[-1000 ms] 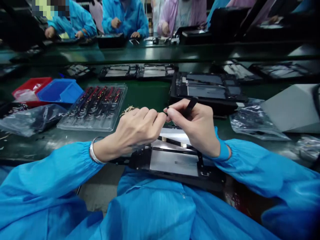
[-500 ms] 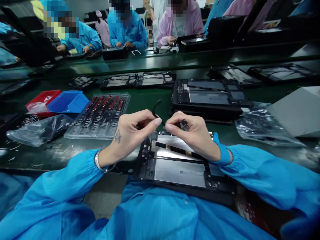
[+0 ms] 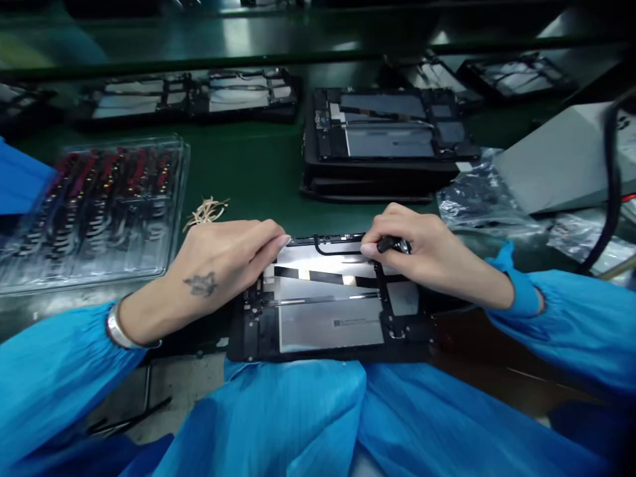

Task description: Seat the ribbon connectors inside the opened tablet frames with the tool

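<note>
An opened tablet, with silver plates and black strips inside, lies before me at the table's front edge. At its upper left corner the fingertips of my left hand are pinched; anything between them is hidden. My right hand is closed around a small black-and-silver tool, its fingertips at the tablet's upper edge. A thin black cable bends down from that edge and runs right to these fingertips.
Left stand a clear tray of parts and a blue bin. Beige strips lie behind my left hand. Stacked tablets, a plastic bag and a white box are behind and right. More opened tablets line the back.
The view has tipped down. My hands, earlier close together holding a black cable above the tablet, have moved apart and down to its upper edge. The cable now lies along that edge.
</note>
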Motion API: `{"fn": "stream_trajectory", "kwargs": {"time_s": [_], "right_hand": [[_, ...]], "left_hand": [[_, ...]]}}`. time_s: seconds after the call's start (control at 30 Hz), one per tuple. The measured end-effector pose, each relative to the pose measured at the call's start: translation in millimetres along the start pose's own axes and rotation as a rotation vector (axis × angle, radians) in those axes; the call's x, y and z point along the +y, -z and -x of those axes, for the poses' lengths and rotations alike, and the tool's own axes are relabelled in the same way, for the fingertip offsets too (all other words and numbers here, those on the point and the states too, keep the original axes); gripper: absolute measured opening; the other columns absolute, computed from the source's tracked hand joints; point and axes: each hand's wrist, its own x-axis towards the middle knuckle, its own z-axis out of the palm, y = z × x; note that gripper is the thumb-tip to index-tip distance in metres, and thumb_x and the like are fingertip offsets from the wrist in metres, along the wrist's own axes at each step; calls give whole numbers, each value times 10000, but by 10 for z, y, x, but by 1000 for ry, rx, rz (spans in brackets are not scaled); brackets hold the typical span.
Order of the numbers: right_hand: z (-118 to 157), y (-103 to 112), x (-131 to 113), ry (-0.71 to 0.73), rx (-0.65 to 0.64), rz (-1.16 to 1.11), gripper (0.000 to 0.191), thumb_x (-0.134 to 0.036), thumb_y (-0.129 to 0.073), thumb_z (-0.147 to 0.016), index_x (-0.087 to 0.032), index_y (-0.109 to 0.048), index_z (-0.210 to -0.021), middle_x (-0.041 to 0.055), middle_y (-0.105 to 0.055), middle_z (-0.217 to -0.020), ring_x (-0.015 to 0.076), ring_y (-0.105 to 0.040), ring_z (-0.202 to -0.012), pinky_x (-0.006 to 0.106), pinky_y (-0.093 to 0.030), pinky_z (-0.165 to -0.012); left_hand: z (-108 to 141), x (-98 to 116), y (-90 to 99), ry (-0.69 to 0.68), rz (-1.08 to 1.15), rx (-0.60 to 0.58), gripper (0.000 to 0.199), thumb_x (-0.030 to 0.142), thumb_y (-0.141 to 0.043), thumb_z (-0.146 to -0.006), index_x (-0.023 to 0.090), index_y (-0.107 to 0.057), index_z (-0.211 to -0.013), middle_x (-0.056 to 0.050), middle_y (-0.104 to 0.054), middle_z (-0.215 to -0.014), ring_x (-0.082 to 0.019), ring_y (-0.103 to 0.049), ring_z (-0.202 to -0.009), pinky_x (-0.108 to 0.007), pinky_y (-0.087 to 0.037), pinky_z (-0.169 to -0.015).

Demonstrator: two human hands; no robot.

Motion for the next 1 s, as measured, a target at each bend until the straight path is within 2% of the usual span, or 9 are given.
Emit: {"fn": "stream_trajectory", "kwargs": {"time_s": [0.13,0.23,0.33,0.43,0.53,0.77,1.0], "right_hand": [[63,30,110,-129,-67,7,108,-238,-626,-904,-207,-678,-815,41,-658,-833,201,-572,-855,339,-448,-707],[63,34,166,-219,-93,29,139,-299,-618,-910,-205,-702,-850,60,-647,-887,208,-595,-840,356,-457,-719],[47,28,189,-268,-107,53,157,-318,-611,-900,-207,-714,-860,65,-633,-897,211,-605,-818,363,-457,-721],[25,17,185,-279,-117,84,151,-304,-610,-883,-211,-725,-854,63,-630,-889,206,-606,-791,354,-449,-704],[3,5,181,-276,-103,109,114,-268,-635,-850,-211,-731,-831,60,-636,-865,200,-601,-743,345,-435,-671],[-21,19,184,-260,-111,150,85,-226,-654,-828,-210,-738,-822,56,-638,-833,175,-576,-656,327,-417,-614],[-47,31,182,-263,-155,187,97,-226,-643,-838,-196,-735,-830,68,-630,-835,186,-586,-666,331,-403,-612]], "left_hand": [[-76,-8,-92,-62,30,-49,226,230,-476,-1040,135,-662,-952,-17,-652,-742,-150,-618,-640,-268,-394,-547],[-144,4,-184,-124,37,-38,223,229,-480,-1034,130,-663,-955,-42,-644,-782,-177,-603,-689,-290,-437,-594],[-189,8,-278,-157,129,-71,214,246,-461,-1041,131,-641,-1048,-96,-680,-1020,-223,-633,-889,-336,-518,-745],[-187,5,-352,-155,271,-172,225,264,-437,-1055,135,-575,-1178,-136,-606,-1305,-244,-603,-1152,-360,-536,-916],[-157,7,-397,-146,326,-229,226,265,-436,-1060,146,-524,-1231,-144,-539,-1424,-235,-555,-1278,-348,-521,-997],[-147,25,-439,-186,270,-247,223,248,-428,-1056,131,-517,-1224,-157,-511,-1483,-262,-560,-1290,-398,-535,-1012],[-183,52,-432,-244,203,-264,184,204,-414,-1047,125,-541,-1152,-164,-535,-1459,-260,-572,-1254,-405,-552,-992]]}}
